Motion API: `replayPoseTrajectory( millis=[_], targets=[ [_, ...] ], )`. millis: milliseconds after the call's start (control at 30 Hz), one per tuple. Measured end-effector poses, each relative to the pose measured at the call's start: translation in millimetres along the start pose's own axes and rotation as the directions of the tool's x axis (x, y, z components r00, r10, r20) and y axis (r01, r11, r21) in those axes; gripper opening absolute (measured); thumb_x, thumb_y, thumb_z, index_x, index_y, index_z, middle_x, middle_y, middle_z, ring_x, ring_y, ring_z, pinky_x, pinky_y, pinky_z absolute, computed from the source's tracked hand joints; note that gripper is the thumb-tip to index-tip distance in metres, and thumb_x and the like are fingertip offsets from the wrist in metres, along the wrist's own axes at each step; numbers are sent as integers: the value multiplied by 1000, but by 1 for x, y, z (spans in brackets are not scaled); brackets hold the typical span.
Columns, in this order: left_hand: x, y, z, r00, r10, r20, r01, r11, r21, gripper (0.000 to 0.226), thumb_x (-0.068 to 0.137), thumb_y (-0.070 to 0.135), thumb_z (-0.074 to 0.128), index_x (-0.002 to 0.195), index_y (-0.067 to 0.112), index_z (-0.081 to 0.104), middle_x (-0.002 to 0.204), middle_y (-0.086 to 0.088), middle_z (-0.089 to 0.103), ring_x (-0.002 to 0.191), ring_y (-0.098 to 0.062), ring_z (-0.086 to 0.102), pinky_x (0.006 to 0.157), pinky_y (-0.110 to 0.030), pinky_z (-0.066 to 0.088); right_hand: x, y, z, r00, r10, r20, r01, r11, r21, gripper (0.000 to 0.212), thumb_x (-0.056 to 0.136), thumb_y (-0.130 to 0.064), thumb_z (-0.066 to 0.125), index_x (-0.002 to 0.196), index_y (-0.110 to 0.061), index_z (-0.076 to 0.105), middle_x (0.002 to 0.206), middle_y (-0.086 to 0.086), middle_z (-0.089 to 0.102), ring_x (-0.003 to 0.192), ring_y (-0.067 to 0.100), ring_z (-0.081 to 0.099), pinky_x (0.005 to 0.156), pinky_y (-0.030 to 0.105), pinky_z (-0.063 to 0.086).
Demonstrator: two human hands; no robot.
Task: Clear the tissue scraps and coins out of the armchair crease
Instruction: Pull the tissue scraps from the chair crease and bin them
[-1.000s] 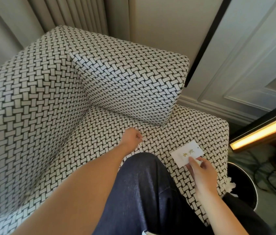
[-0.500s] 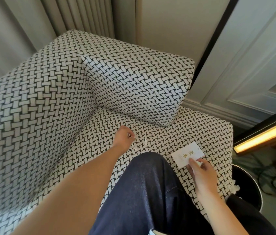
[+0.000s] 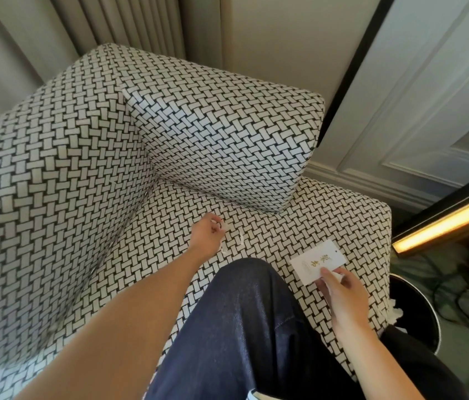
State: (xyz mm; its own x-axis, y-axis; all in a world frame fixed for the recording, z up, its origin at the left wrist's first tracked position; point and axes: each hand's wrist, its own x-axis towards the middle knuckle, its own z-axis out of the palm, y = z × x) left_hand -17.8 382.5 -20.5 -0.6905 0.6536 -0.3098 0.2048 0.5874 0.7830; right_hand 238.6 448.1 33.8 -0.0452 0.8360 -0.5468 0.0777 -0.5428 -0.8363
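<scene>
The armchair had a black and white woven cover. It stood by a pale wall and a curtain. On the seat, near the crease, the left hand had its fingers curled round a small tissue scrap. Another scrap lay just beside it. The right hand pinched a white card. A knee in blue jeans rested on the seat. A black bin sat beside the chair, near a glowing light strip.
</scene>
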Motion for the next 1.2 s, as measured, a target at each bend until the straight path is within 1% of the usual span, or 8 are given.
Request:
replayPoseTrajectory(
  millis=[67,200,400,667,833,933,1067,1200],
  targets=[
    [-4,-5,-7,994,72,83,-71,997,-6,26,89,8,61,111,18,50,81,0,56,69,-9,55,55,-13,49,-2,0,-2,1000,-1,-2,1,1000,5,17,91,-5,57,108,-3,58,108,10,65,97,19,64,83,30,50],
    [-12,-21,-11,934,214,287,-291,920,261,32,89,12,62,120,16,59,95,1,63,90,-12,57,86,-23,48,-3,-1,-4,1000,-15,-4,15,1000,-8,14,91,-5,57,104,-6,59,107,10,65,93,17,65,81,30,50],
    [-16,-19,-6,862,340,377,-492,739,459,17,96,14,51,103,8,65,106,-4,62,96,-14,57,87,-21,43,-6,-1,-4,1000,-7,-6,7,1000,15,10,90,-4,57,99,-7,59,108,12,65,95,19,64,81,30,50],
    [-6,8,-5,835,353,422,-531,716,453,15,97,16,48,100,9,60,106,-4,59,95,-14,54,86,-22,45,0,-3,-10,1000,3,-6,-3,998,58,20,90,-4,57,110,-3,59,113,13,64,99,19,64,82,29,51],
    [0,25,13,850,314,422,-497,743,448,21,97,15,49,117,14,56,104,-4,61,95,-18,58,86,-34,51,4,-4,-17,1000,15,-14,-14,995,95,23,90,-4,57,113,-1,58,113,12,65,98,19,65,81,29,51],
    [3,26,23,885,224,409,-432,724,538,19,95,11,47,107,6,61,109,-11,62,97,-24,59,86,-38,50,10,-1,-24,998,49,-34,-44,991,124,25,90,-5,58,115,0,57,113,12,64,100,20,64,80,28,51],
    [3,24,28,927,186,326,-353,729,587,19,94,14,52,96,0,65,100,-13,66,94,-24,61,84,-34,50,17,1,-38,993,102,-65,-88,976,198,26,90,-4,58,116,0,57,113,9,63,97,17,64,85,29,50],
    [5,32,31,957,126,261,-262,762,593,18,91,18,59,91,2,69,95,-11,69,88,-21,65,82,-32,53,23,-5,-60,992,109,-60,-89,961,262,10,91,-1,57,100,0,59,108,8,64,97,16,63,86,29,49]
  ],
)
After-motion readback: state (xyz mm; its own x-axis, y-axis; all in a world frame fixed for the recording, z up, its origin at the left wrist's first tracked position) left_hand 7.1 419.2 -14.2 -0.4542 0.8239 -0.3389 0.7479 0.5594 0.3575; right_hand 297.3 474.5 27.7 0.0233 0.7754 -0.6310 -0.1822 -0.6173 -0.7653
